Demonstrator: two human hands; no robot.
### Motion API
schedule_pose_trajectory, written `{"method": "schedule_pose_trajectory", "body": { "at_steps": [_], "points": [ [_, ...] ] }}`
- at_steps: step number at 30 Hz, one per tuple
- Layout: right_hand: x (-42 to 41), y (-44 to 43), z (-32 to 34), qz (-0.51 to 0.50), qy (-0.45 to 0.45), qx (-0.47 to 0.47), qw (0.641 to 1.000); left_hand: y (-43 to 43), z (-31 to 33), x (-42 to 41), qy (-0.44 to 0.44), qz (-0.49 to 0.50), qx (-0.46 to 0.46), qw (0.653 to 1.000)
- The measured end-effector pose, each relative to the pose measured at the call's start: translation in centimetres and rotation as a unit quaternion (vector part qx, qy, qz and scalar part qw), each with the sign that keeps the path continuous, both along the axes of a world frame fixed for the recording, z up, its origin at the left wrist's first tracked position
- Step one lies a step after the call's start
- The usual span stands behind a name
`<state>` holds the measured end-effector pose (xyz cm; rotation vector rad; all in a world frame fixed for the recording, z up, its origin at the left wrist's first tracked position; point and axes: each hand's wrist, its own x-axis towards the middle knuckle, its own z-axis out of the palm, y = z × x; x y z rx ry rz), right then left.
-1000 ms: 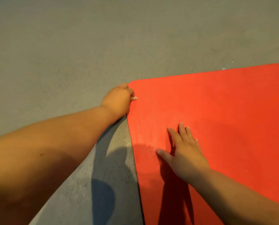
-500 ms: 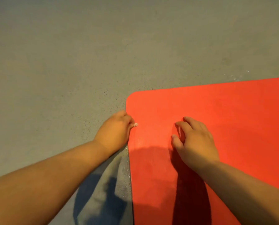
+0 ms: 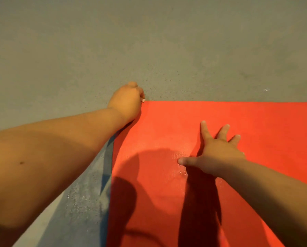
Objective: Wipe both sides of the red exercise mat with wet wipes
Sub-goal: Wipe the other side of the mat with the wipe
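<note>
The red exercise mat (image 3: 259, 120) lies flat on the floor and fills the lower right of the view. My left hand (image 3: 126, 102) is closed in a fist at the mat's far left corner. A small white bit of wet wipe (image 3: 143, 100) peeks out at its fingertips, against the mat's edge. My right hand (image 3: 218, 157) rests palm down on the mat with its fingers spread and holds nothing. The mat looks damp and shiny by its thumb. Shadows of my arms and head fall across the near part of the mat.
Grey floor (image 3: 149, 41) surrounds the mat on the left and far side. Wet speckles (image 3: 83, 193) glisten on the floor along the mat's left edge. A few white specks (image 3: 266, 90) lie on the floor beyond the far edge.
My left hand slid down the mat's left edge, then back up to the far corner. My right hand curled, then spread flat again. The view shifted.
</note>
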<state>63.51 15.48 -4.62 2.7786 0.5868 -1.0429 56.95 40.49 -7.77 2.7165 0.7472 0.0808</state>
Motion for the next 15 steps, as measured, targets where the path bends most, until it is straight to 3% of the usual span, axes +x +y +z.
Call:
{"method": "schedule_pose_trajectory", "body": {
  "at_steps": [4,8,12,15],
  "points": [
    [0.3,0.9,0.0,-0.004,0.01,-0.004,1.0,-2.3,0.6,-2.6,-0.009,-0.107,-0.002,0.994],
    [0.3,0.9,-0.3,-0.009,0.005,0.009,1.0,-0.9,0.3,-7.4,-0.007,-0.061,0.002,0.998],
    [0.1,0.8,-0.6,-0.02,-0.003,0.021,1.0,-1.2,0.1,-2.6,0.003,0.004,-0.009,1.0],
    [0.0,0.7,-0.2,-0.025,-0.007,0.03,0.999,-3.9,-0.2,-0.6,0.001,-0.038,-0.026,0.999]
  ]
}}
